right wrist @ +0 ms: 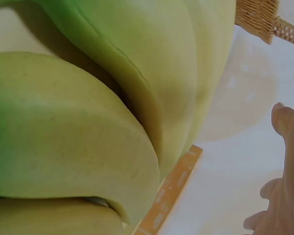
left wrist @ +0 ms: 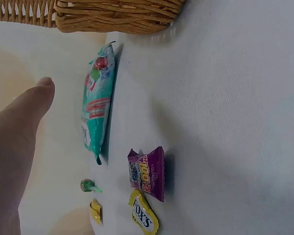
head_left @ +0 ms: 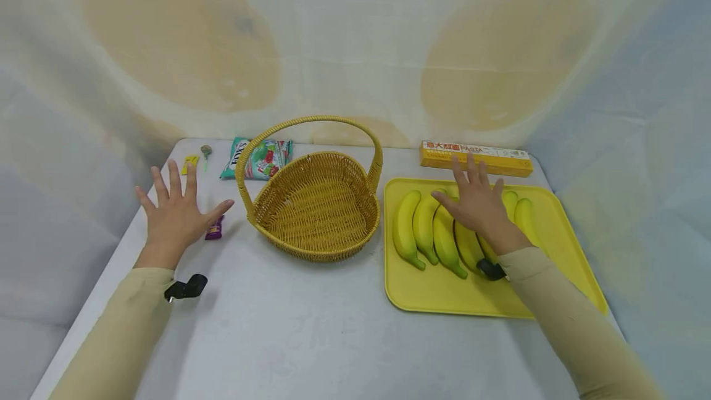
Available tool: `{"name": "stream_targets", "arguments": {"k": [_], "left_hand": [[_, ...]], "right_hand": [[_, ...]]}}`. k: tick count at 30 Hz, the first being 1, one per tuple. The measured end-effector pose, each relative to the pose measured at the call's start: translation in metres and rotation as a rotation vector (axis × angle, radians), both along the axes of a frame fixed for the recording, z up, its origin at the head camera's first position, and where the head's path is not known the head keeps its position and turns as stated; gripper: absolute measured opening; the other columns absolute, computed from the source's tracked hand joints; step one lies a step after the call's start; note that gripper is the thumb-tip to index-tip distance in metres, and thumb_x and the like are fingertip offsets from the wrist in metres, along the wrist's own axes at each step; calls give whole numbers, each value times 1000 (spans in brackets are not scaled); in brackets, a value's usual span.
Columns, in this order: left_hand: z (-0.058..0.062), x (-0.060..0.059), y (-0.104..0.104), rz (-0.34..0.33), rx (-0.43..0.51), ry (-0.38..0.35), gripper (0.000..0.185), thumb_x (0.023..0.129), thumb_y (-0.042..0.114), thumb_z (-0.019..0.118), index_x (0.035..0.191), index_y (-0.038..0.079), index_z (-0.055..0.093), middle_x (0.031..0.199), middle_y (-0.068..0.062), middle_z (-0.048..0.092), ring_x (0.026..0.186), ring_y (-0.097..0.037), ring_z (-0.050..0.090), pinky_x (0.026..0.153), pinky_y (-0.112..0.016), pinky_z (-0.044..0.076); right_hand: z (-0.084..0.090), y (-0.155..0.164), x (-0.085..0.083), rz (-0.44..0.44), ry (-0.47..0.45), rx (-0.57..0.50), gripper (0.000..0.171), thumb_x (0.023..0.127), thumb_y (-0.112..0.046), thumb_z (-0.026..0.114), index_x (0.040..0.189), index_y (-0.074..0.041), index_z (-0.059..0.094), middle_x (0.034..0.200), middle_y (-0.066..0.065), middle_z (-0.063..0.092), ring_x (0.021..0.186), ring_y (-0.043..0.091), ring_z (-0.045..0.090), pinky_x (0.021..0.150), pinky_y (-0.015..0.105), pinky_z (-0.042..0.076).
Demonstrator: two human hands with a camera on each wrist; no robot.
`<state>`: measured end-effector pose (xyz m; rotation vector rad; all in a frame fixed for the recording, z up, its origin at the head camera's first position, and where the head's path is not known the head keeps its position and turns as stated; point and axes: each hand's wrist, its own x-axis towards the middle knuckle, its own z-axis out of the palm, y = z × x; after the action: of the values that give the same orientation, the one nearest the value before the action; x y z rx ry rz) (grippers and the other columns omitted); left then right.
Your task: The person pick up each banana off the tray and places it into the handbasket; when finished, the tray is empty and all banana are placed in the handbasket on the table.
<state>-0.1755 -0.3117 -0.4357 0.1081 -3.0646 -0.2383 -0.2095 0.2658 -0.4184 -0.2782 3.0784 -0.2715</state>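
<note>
Spreading flat, right hand [head_left: 478, 205] fingers [head_left: 460, 173] cover the bananas [head_left: 424, 227]; left hand [head_left: 174, 215] splayed, holding nothing.

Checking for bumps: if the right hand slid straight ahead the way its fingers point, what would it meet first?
Probably the pasta box. The right hand is spread over the bananas, fingers aimed at the box just past the tray rim; its height is unclear.

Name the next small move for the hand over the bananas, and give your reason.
Probably lower the right hand and curl its fingers round the bananas: it hovers open above them on the yellow tray, gripping nothing, while the wicker basket beside it sits empty.
</note>
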Motion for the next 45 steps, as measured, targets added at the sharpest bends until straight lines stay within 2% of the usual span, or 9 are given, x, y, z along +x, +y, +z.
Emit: {"name": "stream_targets", "arguments": {"k": [7, 13, 16, 20, 23, 26, 30, 36, 45], "left_hand": [[5, 4, -3, -5, 64, -18, 105, 93, 74, 47, 163, 5, 10, 164, -33, 3, 148, -57, -6, 112, -77, -6], [13, 7, 1, -19, 275, 42, 75, 96, 57, 61, 139, -4, 49, 153, -33, 32, 142, -53, 29, 111, -72, 28], [19, 8, 5, -18, 406, 12, 73, 96, 60, 59, 136, 0, 50, 151, -31, 36, 139, -52, 33, 109, -71, 33], [25, 9, 11, -69, 596, 18, 71, 98, 58, 58, 142, 2, 49, 150, -24, 44, 141, -45, 38, 111, -64, 37], [28, 10, 15, -141, 745, 22, 64, 101, 49, 58, 148, 7, 47, 151, -15, 49, 141, -34, 43, 112, -38, 44], [32, 13, 23, -209, 869, 19, 54, 104, 38, 59, 150, 12, 48, 149, -10, 53, 137, -22, 51, 101, -17, 48], [36, 17, 37, -281, 1001, 18, 48, 102, 24, 64, 147, 10, 54, 141, -8, 61, 125, -6, 59, 93, -13, 50], [35, 16, 48, -291, 1055, 45, 42, 99, 19, 69, 138, 6, 62, 127, -2, 70, 115, -4, 63, 92, -16, 53], [33, 14, 51, -242, 1022, 56, 42, 97, 28, 72, 135, 12, 66, 124, -4, 72, 110, -6, 66, 90, -15, 53]], "right_hand": [[6, 14, 11, 10, 36, -33, 89, 101, -64, 46, 165, -14, 11, 163, 29, 21, 141, 56, 30, 106, 77, 28], [13, 42, 26, -12, 1, -33, 82, 103, -47, 55, 164, -13, 13, 148, 38, 39, 100, 53, 61, 72, 62, 52], [15, 60, 33, -36, -39, -50, 80, 103, -43, 56, 164, -10, 16, 142, 41, 41, 91, 50, 63, 64, 57, 52], [13, 85, 41, -65, -85, -96, 75, 103, -37, 58, 161, -3, 22, 135, 42, 42, 101, 52, 59, 71, 60, 51], [4, 106, 44, -85, -102, -130, 73, 103, -34, 58, 158, 2, 26, 133, 43, 39, 107, 53, 55, 77, 64, 50], [-3, 124, 46, -99, -135, -147, 71, 103, -31, 58, 155, 8, 28, 131, 46, 40, 109, 56, 53, 81, 65, 50], [-6, 138, 48, -124, -249, -127, 73, 103, -32, 57, 152, 14, 27, 130, 48, 46, 109, 58, 55, 84, 65, 50], [-12, 148, 47, -157, -371, -126, 78, 104, -41, 53, 155, 10, 21, 132, 47, 47, 117, 62, 50, 92, 70, 45], [2, 140, 51, -146, -301, -169, 77, 106, -39, 51, 157, 6, 17, 131, 46, 49, 111, 61, 54, 84, 66, 49]]}}
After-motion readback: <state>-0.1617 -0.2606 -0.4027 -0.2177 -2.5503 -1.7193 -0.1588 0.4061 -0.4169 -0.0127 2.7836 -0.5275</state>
